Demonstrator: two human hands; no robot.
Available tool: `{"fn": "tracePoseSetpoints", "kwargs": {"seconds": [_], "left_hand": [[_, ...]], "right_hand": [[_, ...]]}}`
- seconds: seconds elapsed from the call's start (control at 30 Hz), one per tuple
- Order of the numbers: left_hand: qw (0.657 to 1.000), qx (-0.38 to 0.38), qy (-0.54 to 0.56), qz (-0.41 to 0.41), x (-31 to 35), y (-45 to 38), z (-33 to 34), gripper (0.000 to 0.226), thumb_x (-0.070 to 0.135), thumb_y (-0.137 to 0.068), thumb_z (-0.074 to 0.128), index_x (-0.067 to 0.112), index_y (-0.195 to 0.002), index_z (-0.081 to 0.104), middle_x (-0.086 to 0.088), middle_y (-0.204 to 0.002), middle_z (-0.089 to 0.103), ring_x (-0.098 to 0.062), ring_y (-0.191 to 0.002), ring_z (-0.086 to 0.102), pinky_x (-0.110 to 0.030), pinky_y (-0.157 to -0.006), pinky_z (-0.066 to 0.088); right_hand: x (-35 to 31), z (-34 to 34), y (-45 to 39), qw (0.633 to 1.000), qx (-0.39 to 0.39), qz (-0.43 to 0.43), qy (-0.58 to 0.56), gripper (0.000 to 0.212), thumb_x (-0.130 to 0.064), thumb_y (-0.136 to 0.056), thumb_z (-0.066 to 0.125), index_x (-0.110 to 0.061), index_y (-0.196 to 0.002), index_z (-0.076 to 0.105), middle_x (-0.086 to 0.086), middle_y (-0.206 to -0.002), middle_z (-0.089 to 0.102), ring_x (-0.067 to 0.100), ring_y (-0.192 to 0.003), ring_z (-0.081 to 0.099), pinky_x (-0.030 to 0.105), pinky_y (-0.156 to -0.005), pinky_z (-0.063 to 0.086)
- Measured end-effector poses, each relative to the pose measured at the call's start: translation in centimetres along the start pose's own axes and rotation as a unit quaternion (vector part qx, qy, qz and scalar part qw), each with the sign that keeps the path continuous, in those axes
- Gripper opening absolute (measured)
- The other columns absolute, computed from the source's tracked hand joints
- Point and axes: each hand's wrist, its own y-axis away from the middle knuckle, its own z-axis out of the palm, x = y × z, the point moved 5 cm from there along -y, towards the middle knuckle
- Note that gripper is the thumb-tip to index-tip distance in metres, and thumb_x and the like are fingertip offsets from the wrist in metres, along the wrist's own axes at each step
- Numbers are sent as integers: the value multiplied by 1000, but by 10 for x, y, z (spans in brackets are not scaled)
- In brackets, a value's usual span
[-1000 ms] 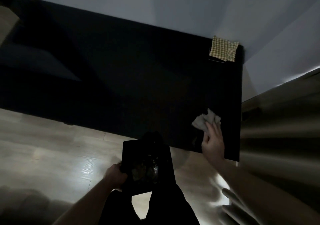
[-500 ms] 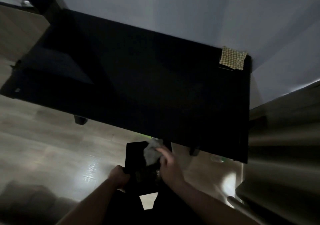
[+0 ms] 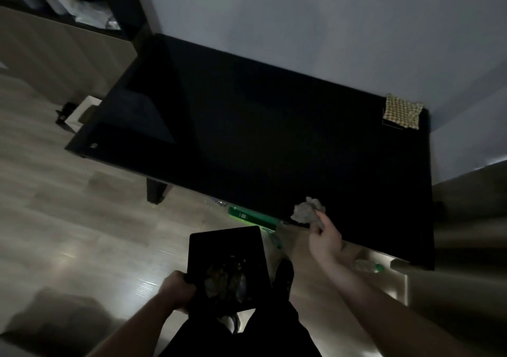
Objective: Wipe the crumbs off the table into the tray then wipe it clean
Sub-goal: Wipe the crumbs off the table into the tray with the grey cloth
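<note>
A right hand (image 3: pixel 325 240) pinches a soft, light crumpled tissue (image 3: pixel 307 211) in closed fingers at the black counter's (image 3: pixel 274 142) near edge; at 7 o'clock, the left hand (image 3: pixel 177 288) grips the rigid, crumb-laden tray (image 3: pixel 225 249) by its rim.

- The tabletop (image 3: pixel 274 142) was black and rectangular, set against a pale wall; the dim light hid any crumbs on it.
- The tray (image 3: pixel 227 249) was black and flat, held out below the tabletop's near edge by the left hand (image 3: pixel 177 288) gripping its left side; a small dark heap of crumbs (image 3: pixel 226 278) lay in its near half.
- The wipe (image 3: pixel 307 212) was a pale crumpled wad, pinched in the right hand (image 3: pixel 325 240) right at the tabletop's near edge.
</note>
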Motion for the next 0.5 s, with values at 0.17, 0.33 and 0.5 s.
{"fn": "tracePoseSetpoints", "kwargs": {"seconds": [0.17,0.33,0.5], "left_hand": [[999,30,29,1,-41,-10,-54,27,22,-66,59,5,-81,75,-14,-82,76,-27,-77,73,-31,-65,55],[996,78,41,-24,-83,-38,-101,20,12,-80,64,0,-91,74,-16,-78,74,-25,-64,71,-28,-50,55],[992,83,69,-66,-119,-89,-142,27,16,-80,66,0,-100,74,-14,-78,74,-25,-62,73,-21,-37,48]], "right_hand": [[-58,72,47,997,-74,-3,31,41,-19,-107,49,-33,-145,57,-1,-139,64,25,-133,57,28,-103,42],[-110,106,53,995,-95,-12,-25,41,-16,-106,51,-29,-144,59,-5,-146,60,17,-137,53,33,-116,43],[-153,106,11,996,-67,4,-55,39,-20,-103,59,-37,-139,61,-11,-140,62,12,-132,57,40,-111,49]]}}
